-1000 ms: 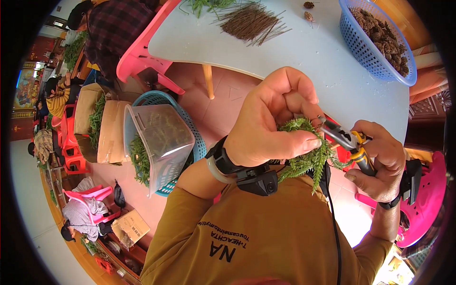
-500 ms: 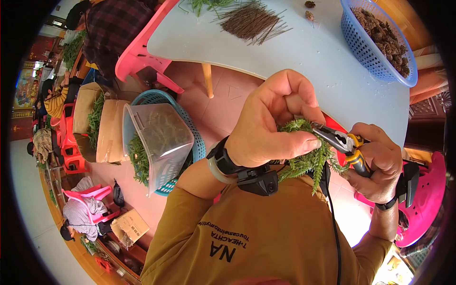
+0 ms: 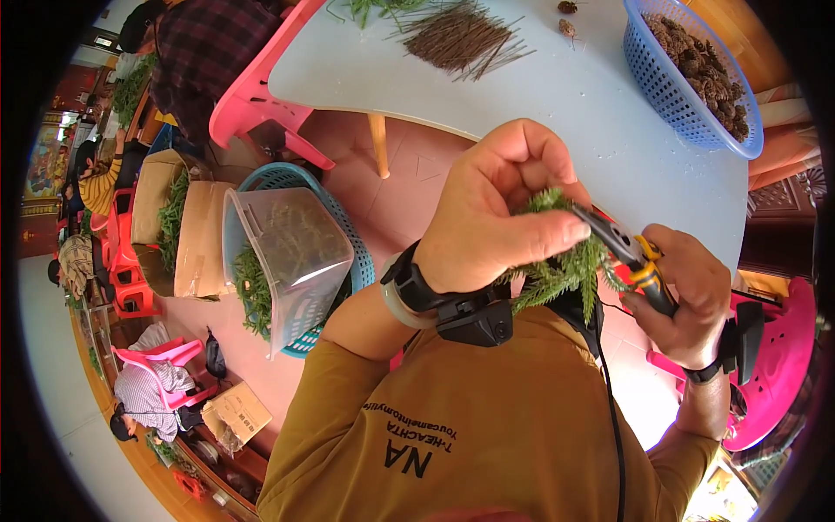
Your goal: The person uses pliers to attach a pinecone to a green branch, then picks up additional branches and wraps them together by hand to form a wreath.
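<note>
My left hand (image 3: 487, 217) is closed on a green pine-like sprig (image 3: 565, 278), pinched near its top, with needles hanging below the thumb. My right hand (image 3: 696, 296) grips yellow-and-black handled pliers (image 3: 622, 244). Their metal jaws reach into the top of the sprig beside my left thumb; what exactly they touch is hidden. Both hands are raised in front of my chest, near the front edge of the pale blue table (image 3: 696, 200).
A basket of pinecones (image 3: 696, 70), brown sticks (image 3: 457, 43) and greenery (image 3: 374, 9) lie on the table. At left are cardboard boxes (image 3: 204, 244), a clear bin (image 3: 296, 270) inside a teal basket (image 3: 348, 235), pink chairs (image 3: 174, 352) and several seated co-workers (image 3: 148, 391).
My left hand and the sprig have risen slightly. The pliers' jaws have tilted and moved further in behind my left thumb.
</note>
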Available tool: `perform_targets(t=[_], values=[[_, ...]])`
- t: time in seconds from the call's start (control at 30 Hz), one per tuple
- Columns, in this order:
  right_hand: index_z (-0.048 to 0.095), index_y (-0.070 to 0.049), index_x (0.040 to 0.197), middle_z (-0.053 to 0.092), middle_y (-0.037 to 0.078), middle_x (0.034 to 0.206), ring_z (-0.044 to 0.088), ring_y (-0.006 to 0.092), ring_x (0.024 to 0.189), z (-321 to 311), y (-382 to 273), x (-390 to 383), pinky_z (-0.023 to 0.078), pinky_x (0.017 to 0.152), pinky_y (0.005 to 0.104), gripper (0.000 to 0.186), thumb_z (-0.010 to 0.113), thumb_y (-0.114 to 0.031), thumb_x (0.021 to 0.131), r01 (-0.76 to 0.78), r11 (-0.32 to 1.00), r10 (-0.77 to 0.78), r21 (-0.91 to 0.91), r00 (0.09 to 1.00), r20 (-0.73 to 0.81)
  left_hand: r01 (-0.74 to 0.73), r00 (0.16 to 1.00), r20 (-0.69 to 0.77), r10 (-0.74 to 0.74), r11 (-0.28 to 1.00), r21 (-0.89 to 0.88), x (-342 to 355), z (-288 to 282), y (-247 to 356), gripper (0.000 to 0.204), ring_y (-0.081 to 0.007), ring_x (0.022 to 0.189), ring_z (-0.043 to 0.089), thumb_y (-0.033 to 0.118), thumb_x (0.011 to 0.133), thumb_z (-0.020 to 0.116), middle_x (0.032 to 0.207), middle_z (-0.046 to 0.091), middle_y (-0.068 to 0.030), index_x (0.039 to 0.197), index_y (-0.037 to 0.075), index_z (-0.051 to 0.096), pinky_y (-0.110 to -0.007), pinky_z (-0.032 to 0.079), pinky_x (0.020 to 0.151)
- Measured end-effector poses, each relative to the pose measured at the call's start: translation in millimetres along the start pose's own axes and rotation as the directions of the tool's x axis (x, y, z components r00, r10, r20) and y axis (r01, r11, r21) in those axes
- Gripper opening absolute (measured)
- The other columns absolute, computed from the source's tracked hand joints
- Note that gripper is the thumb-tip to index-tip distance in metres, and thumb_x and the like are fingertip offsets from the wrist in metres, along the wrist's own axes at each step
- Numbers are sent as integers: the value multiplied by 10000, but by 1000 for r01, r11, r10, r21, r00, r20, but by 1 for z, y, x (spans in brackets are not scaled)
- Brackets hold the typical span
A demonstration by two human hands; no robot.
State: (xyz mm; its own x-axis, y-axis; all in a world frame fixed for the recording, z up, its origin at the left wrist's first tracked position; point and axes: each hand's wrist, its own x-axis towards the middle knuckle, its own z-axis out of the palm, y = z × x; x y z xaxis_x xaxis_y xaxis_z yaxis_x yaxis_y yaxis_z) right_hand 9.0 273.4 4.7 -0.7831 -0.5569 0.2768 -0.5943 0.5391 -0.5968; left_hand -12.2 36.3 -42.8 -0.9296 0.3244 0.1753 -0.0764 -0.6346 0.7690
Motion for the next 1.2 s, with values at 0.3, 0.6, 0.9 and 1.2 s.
perform_targets(t=[0.3,0.6,0.9,1.2], values=[[586,8,830,599,197,1107,581,279,978,12,57,-16,426,865,343,297,770,-66,610,-357,883,390,305,920,-51,40,957,-270,-110,967,-250,0,5,7,138,-174,722,622,143,888,590,876,624,-81,962,42,534,-265,481,565],[596,7,887,558,219,1198,511,376,1105,9,131,-25,393,958,412,286,749,-142,697,-266,900,195,-347,954,-226,-68,932,-362,-7,979,-194,-14,11,6,132,-176,726,617,166,909,567,855,601,-74,944,41,543,-285,470,559],[591,-1,969,549,235,1226,506,398,1132,8,101,-30,391,965,429,265,698,-121,759,-128,822,-163,-555,881,-444,-143,981,-155,112,969,-202,-34,30,-11,188,-228,780,620,180,930,541,908,617,-122,1011,11,536,-346,498,620],[620,17,891,626,183,1070,622,294,968,22,-141,-62,497,820,336,214,622,-99,711,13,723,-95,-691,992,-81,-205,954,-250,167,970,-134,-41,40,-28,136,-220,708,645,131,935,500,870,648,-107,988,17,551,-367,561,587]])
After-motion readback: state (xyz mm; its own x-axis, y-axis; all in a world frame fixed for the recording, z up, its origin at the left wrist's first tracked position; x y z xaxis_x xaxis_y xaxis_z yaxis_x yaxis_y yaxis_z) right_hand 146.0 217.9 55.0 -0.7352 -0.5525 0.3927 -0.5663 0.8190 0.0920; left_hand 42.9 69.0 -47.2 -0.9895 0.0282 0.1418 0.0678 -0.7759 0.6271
